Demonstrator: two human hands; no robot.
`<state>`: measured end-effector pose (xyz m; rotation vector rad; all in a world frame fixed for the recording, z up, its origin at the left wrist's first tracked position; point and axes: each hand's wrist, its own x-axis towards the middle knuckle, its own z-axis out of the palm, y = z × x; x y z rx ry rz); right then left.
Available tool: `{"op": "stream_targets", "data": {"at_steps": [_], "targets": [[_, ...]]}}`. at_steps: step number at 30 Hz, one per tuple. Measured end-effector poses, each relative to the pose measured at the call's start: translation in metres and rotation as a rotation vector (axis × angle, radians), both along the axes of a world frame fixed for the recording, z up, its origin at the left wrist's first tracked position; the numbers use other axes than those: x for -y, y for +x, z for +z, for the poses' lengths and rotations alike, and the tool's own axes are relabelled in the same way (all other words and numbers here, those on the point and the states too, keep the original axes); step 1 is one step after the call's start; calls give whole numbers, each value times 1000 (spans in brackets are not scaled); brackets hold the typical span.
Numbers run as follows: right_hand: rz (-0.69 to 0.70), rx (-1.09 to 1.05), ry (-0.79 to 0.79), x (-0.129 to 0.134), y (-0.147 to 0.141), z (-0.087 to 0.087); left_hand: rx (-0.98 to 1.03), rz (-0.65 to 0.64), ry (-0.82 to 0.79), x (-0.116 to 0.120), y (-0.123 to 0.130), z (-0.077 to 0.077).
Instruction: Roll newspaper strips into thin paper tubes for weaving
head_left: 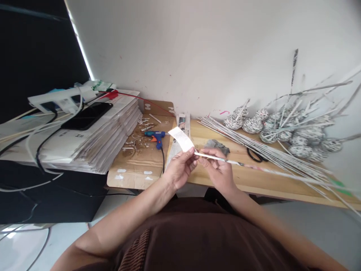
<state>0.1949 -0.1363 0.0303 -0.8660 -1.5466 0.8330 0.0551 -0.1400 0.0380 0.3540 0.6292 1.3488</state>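
Observation:
Between my two hands runs a long rolled newspaper tube (234, 162), stretching far off to the right. At its left end a flat strip of printed paper (182, 139) sticks out, still unrolled. My left hand (182, 167) is closed, its thumb and fingers pinching the paper where strip and tube meet. My right hand (219, 171) is closed round the tube just beside it. Just beyond the hands lie a crumpled grey cloth (217, 146) and a folded sheet of newspaper (184, 122).
A blue glue gun (156, 137) rests on cardboard (132, 178) among paper scraps. A tall paper stack (113, 131) at left carries a phone (87, 115) and a power strip (62, 99). Paper tubes (254, 148), black-handled scissors (255, 155) and several woven paper pieces (252, 125) lie at right.

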Motion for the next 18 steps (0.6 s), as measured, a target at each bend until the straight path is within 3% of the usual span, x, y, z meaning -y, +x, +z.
{"op": "stream_targets", "data": {"at_steps": [3, 4, 6, 8, 10, 12, 14, 18], "targets": [[282, 121, -294, 21, 0, 8, -69, 164, 17, -1, -16, 0], [414, 236, -314, 29, 0, 13, -103, 206, 28, -1, -21, 1], [507, 451, -96, 42, 3, 26, -169, 263, 45, 2, -30, 0], [396, 535, 285, 45, 7, 37, -210, 297, 49, 7, -37, -2], [126, 665, 458, 39, 12, 40, -226, 314, 45, 14, -41, -4], [-70, 807, 461, 30, 18, 35, -236, 315, 44, 20, -44, -5], [-121, 838, 379, 25, 23, 25, -239, 310, 46, 26, -45, -5], [-26, 792, 117, 31, 26, 12, -210, 303, 40, 32, -48, -5]]}}
